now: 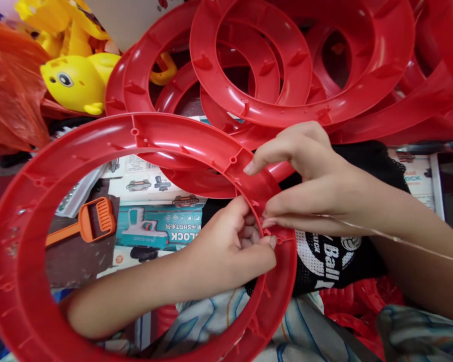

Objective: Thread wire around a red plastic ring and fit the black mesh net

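A large red plastic ring [166,131] with a channelled face, small posts and ribs lies tilted before me. My left hand [245,246] reaches up through its opening, fingers curled around the right side of the inner rim, thumb pressed on the channel. Over that same stretch is my right hand [305,176], its thumb and lower fingers pinched together at the channel and its index finger bent above. A thin wire [396,238] runs from the right hand's fingers along the forearm and off the right edge. The tip of the wire is hidden between the fingers.
Several more red rings [249,100] are piled behind. Yellow toys [75,83] and an orange plastic bag [11,85] stand at the left. An orange toy shovel [94,221], a printed toy box [147,226] and black printed fabric [347,251] lie beneath the ring.
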{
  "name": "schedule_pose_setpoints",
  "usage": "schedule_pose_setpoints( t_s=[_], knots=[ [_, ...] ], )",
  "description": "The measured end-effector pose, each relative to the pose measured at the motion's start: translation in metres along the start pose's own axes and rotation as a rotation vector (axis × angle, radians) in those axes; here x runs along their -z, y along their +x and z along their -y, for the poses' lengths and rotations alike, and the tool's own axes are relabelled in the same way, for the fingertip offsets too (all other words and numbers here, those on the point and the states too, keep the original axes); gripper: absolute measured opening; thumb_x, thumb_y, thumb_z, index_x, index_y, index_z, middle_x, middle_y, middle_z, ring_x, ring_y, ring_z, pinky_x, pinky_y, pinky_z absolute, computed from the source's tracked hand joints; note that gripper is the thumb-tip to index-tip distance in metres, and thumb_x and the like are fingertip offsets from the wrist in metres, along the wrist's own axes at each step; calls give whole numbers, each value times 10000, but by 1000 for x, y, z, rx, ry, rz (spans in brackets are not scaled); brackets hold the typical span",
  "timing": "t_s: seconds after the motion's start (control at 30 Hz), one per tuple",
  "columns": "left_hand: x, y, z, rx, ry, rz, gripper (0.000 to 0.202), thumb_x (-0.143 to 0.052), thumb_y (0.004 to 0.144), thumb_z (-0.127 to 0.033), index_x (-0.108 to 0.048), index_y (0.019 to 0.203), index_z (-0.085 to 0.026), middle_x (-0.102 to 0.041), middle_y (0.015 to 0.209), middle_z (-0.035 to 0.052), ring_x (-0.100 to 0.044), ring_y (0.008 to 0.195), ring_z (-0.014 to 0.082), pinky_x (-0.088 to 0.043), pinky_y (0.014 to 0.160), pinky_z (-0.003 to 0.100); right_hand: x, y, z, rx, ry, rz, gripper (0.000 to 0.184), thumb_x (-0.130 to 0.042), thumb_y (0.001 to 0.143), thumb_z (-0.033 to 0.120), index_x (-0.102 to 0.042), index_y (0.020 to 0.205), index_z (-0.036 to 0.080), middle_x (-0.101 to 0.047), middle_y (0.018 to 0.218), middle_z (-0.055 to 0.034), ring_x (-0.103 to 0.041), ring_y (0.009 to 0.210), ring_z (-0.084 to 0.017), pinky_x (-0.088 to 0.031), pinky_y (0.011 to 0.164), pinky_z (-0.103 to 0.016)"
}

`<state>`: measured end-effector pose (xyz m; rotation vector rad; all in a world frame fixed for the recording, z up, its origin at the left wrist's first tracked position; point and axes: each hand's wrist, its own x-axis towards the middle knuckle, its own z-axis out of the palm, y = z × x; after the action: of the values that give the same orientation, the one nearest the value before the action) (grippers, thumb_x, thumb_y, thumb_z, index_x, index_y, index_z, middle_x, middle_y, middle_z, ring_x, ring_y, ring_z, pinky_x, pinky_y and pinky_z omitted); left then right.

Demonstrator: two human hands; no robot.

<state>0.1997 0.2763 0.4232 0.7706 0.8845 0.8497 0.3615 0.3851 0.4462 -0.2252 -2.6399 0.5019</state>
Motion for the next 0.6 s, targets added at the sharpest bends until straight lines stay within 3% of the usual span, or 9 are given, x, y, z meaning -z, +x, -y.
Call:
schedule_pose_setpoints(
  t_s=[0.17, 0.37, 0.5, 0.6],
  knots=[
    [-4, -3, 2, 89, 45, -83, 333, -588, 752, -65, -465, 1014, -229, -513, 779, -68, -458, 669, 59, -402, 594, 169, 2, 0, -1, -105, 142, 57, 160, -620, 893, 297, -723, 776, 258, -556, 1292, -30, -485, 1211, -242, -386, 1078, -442],
    [-1, -4, 1, 49, 89, 18, 240, -547, 835, -99, -460, 1012, -235, -468, 814, -54, -430, 708, 78, -448, 697, 220, 8, -1, -3, -158, 266, 30, 108, -615, 886, 243, -704, 829, 261, -568, 1295, 1, -548, 1202, -189, -502, 1009, -304],
    [3, -4, -1, 81, 148, 51, 252, -553, 841, -116, -448, 1035, -236, -479, 894, -34, -453, 755, 95, -468, 719, 251, 8, 3, 0, -177, 315, -25, 103, -616, 894, 242, -702, 838, 238, -567, 1266, -12, -551, 1181, -174, -493, 1029, -304],
    [5, -5, -3, 116, 220, 66, 321, -565, 842, -133, -433, 1113, -245, -470, 839, -42, -490, 776, 118, -492, 752, 293, 4, 8, 2, -200, 330, -68, 128, -614, 892, 252, -704, 802, 244, -588, 1221, -19, -551, 1159, -177, -495, 1019, -314]
  ],
)
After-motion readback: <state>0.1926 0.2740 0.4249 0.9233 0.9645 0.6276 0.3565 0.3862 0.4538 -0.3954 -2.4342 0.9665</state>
